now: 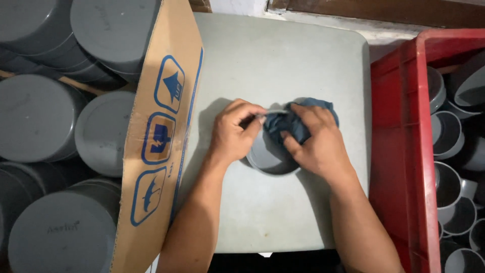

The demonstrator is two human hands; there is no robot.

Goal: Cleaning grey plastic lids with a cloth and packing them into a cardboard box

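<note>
Right hand (317, 144) inside grey cap (268, 159)

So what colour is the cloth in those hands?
Dark blue cloth, pressed by the right hand into a grey cap; head view shows it.

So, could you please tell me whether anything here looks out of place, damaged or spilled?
Nothing stands out. The left hand steadies a grey cap on the table while the right hand presses a blue cloth into it. The cardboard box and red crate hold similar grey caps, with no spill visible.
</note>
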